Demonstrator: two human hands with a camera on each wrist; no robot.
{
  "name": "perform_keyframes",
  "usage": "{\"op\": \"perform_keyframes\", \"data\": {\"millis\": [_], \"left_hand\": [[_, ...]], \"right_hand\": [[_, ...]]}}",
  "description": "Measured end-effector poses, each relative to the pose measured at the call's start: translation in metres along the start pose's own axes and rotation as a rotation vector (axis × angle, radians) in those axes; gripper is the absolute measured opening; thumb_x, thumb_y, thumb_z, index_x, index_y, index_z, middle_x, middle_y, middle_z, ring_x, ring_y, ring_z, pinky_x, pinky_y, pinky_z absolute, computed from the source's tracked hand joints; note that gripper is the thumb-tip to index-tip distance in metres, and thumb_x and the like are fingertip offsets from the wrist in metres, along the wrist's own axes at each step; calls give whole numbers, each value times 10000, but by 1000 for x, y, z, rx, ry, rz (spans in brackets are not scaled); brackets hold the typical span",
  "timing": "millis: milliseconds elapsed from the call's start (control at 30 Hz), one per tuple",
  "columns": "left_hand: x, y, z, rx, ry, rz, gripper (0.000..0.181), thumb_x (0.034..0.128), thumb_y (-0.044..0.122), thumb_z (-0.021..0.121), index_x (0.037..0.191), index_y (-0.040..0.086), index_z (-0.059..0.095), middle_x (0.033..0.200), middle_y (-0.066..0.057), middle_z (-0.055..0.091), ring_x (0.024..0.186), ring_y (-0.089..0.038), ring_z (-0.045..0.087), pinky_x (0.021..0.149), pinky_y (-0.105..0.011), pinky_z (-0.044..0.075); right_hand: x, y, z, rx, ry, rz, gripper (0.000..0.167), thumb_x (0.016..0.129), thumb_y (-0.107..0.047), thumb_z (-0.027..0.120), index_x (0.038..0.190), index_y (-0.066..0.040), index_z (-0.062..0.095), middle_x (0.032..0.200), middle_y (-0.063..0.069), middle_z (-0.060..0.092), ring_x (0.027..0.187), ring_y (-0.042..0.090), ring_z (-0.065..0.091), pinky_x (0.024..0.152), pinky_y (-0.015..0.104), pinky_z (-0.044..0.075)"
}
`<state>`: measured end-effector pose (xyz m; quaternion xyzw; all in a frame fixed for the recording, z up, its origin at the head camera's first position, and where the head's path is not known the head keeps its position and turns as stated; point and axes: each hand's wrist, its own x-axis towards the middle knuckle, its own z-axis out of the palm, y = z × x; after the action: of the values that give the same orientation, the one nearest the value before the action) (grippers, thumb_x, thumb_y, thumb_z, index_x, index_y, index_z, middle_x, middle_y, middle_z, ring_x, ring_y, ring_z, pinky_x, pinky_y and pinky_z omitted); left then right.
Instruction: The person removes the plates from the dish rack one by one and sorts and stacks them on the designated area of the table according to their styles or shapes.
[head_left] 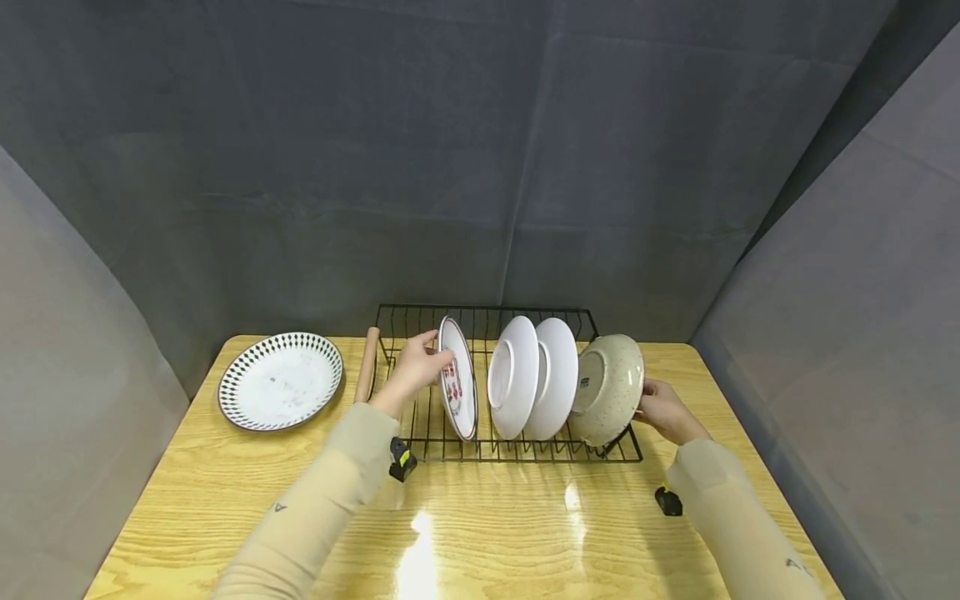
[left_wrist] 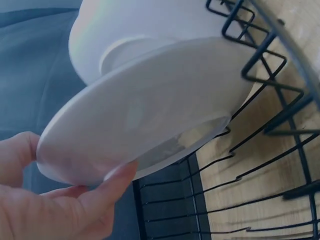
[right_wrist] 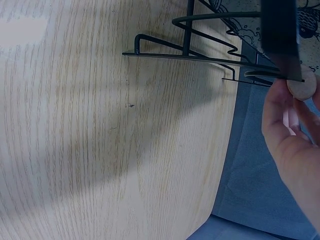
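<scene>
My left hand [head_left: 417, 367] pinches the rim of a white plate with a red design [head_left: 459, 387], which stands on edge in the left part of a black wire dish rack [head_left: 525, 460]. In the left wrist view, the thumb lies on one face of that plate [left_wrist: 135, 110]. At the rack's right end, my right hand [head_left: 667, 410] holds a round wooden handle [right_wrist: 302, 85], seen end-on in the right wrist view. Beside this hand a speckled beige dish [head_left: 615, 387] leans in the rack. Two plain white dishes, a left one [head_left: 510, 379] and a right one [head_left: 557, 379], stand between.
A white plate with a dark diamond-patterned rim [head_left: 281, 382] lies flat on the wooden table [head_left: 487, 533], left of the rack. The rack's left wooden handle [head_left: 367, 364] is beside my left wrist. Grey cloth [head_left: 375, 167] walls in the back and sides.
</scene>
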<state>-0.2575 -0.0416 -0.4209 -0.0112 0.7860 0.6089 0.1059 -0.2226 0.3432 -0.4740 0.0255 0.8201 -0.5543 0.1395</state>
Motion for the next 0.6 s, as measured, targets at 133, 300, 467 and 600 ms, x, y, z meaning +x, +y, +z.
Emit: {"op": "perform_keyframes", "data": {"millis": [133,300,467,600], "left_hand": [[0,4,-8,-34,-14,-22,582,869,77,512,1412,17,311,1101,-236,529,852,-306,603,675,-322,544],[0,7,-15,-87,-33,-42,584,861,60,505,1409,8,309,1111,-244,533,776,-221,590,625,-302,543],[-2,8,-17,-117,-37,-66,595,860,50,496,1417,13,293,1147,-256,519,928,-333,585,623,-292,543],[-2,10,-18,-131,-33,-61,586,871,64,495,1419,18,292,1144,-243,520,932,-325,586,657,-305,546]], "right_hand": [[-1,1,0,3,-1,-1,420,939,-42,392,1323,114,324,1221,205,439,913,88,497,867,353,456],[-1,2,-1,7,0,-1,422,936,-37,392,1325,110,324,1210,189,449,911,83,500,868,359,456],[0,2,-1,14,-8,-13,417,935,-44,402,1315,114,333,1114,112,500,893,83,506,843,340,463],[1,2,-2,14,-9,-20,407,937,-44,400,1309,108,340,1063,61,512,881,87,502,825,333,464]]}}
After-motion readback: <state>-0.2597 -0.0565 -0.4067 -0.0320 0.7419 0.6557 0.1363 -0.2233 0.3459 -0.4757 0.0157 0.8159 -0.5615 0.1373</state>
